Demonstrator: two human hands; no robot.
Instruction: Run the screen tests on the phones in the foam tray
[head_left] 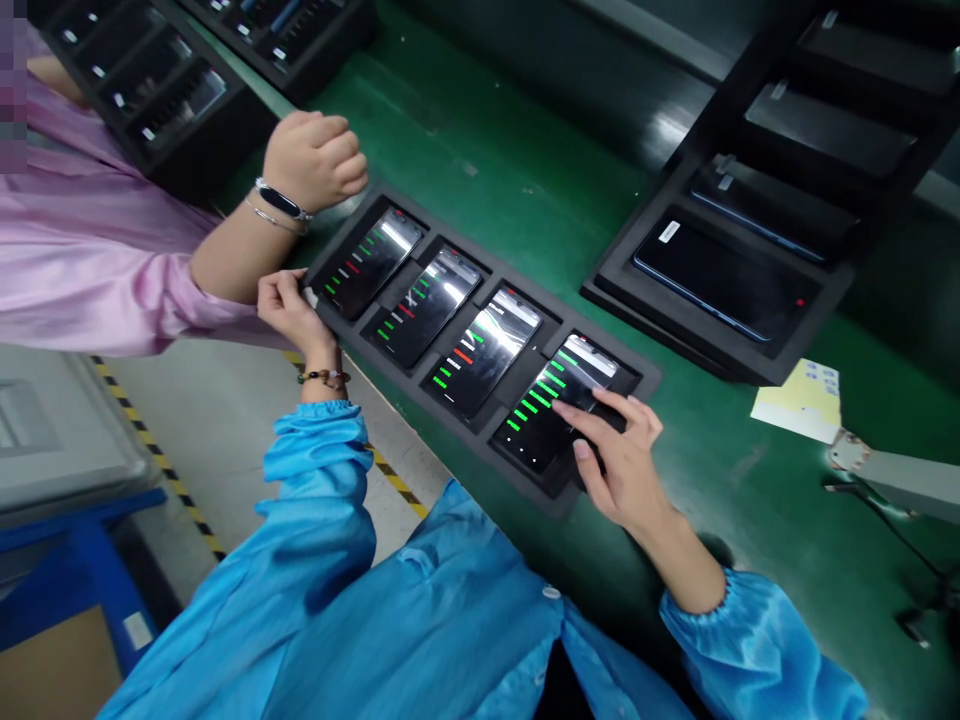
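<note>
A dark foam tray [480,445] lies across the green tabletop, with several smartphones set into its slots. Their lit screens show green, white and red bars; the rightmost phone [536,425] has only green bars and a white box. Over that phone is my right hand [626,455], fingers apart, the index fingertip at its screen; I cannot tell if it presses. My left hand [295,312] is curled at the tray's left end, fingers closed on its edge beside the leftmost phone [367,265]. A small pale spot shows by its fingertips.
A co-worker's closed hand [315,160] in a pink sleeve reaches in beyond my left hand. Stacked dark trays [814,345] of phones stand at right, more phone trays [202,140] at upper left. A yellow-white paper [799,405] and a grey metal arm [892,475] with cables lie right.
</note>
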